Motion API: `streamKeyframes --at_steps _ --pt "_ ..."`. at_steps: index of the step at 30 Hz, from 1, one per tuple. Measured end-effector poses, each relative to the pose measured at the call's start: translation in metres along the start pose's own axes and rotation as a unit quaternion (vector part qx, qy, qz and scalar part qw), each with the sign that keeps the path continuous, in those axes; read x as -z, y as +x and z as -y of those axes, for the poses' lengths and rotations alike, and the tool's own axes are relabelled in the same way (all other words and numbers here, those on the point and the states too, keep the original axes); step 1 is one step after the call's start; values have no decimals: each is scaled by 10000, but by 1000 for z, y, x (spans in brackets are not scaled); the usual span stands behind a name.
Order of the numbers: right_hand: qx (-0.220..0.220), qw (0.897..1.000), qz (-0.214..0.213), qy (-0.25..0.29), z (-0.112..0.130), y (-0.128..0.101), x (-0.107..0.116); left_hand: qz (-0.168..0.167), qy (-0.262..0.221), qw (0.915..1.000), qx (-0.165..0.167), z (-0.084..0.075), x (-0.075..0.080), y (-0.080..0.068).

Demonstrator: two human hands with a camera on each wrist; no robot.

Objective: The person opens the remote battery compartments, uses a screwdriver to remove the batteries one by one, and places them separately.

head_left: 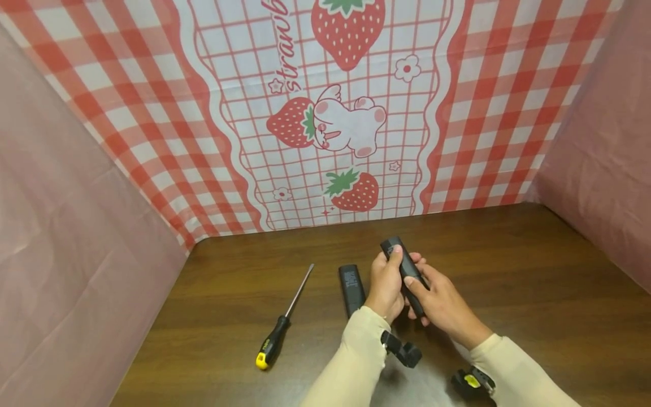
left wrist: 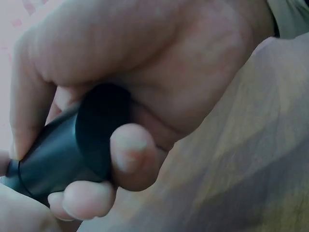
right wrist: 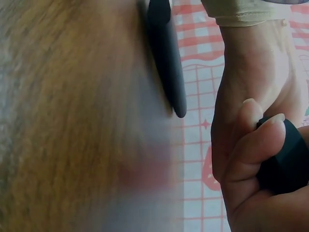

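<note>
A long black object (head_left: 405, 261) with rounded edges and small pale print is held slantwise above the table in both hands. My left hand (head_left: 385, 287) grips its side, thumb lying along the top near the printed far end. Nearer the lower end, my right hand (head_left: 443, 302) holds it with the thumb pressed on top. In the left wrist view, fingers curl round the black object (left wrist: 53, 154), and a thin seam crosses it. A second black object (head_left: 351, 285) with grey print lies on the table just left of the left hand, partly hidden behind the wrist.
A flathead screwdriver (head_left: 274, 339) with a black and yellow handle lies farther left, its tip pointing away. The brown wooden table (head_left: 213, 294) ends at a red-and-white strawberry cloth (head_left: 407, 186) behind. Pink cloth (head_left: 76, 226) hangs on both sides.
</note>
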State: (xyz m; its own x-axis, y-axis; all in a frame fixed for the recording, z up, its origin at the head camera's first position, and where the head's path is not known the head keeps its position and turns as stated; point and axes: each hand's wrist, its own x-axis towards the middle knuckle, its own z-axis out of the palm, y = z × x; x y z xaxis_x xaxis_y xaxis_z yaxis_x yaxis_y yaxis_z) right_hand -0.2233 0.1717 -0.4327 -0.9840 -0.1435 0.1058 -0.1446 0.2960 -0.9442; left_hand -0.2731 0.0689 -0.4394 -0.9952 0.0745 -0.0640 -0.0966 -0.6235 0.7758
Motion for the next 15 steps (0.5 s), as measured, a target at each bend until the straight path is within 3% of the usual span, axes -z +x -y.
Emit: streamKeyframes --at_steps 8,15 --pt "-284 9988 -120 390 5 -2 0 302 83 9995 -34 -3 1 0" --pt "-623 9930 158 987 7 -4 3 400 233 9988 -133 -3 2 2"
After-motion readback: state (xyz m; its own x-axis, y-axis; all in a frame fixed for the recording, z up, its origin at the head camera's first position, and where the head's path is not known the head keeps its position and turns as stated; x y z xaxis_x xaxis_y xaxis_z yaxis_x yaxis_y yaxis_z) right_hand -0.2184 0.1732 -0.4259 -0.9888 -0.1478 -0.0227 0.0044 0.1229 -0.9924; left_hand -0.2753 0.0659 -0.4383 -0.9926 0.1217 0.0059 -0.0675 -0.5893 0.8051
